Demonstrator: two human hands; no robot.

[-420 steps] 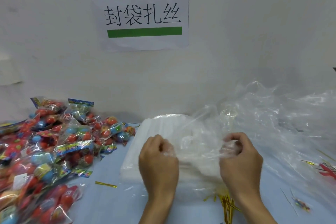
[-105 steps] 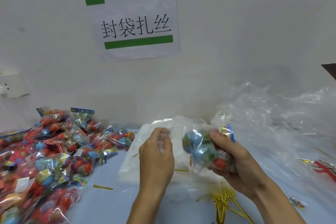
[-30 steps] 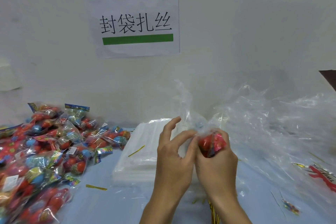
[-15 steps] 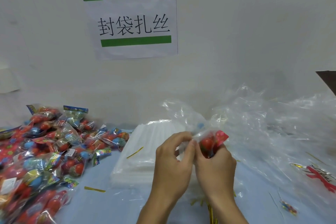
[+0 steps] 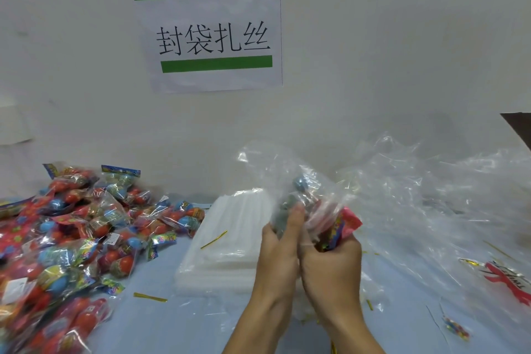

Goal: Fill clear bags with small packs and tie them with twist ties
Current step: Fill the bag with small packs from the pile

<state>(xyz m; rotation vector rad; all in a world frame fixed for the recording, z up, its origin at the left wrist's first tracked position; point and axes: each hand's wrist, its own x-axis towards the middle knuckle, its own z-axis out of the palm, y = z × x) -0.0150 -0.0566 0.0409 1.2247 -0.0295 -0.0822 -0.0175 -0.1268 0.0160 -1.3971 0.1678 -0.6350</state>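
- A clear bag [image 5: 290,181] with a small pack [image 5: 334,224] of red and blue balls inside is held up above the stack of flat clear bags [image 5: 230,241] at the middle of the table.
- The left hand [image 5: 280,250] grips the bag's left side, thumb pressed up along the plastic.
- The right hand [image 5: 330,264] curls round the bag's lower part and the pack in it, touching the left hand.
- A gold twist tie [image 5: 214,239] lies on the stack; another [image 5: 150,297] lies on the pale blue table [image 5: 161,325].
- A heap of filled packs [image 5: 71,238] covers the left side; crumpled clear plastic [image 5: 431,210] fills the right.
- A paper sign [image 5: 212,35] hangs on the wall.
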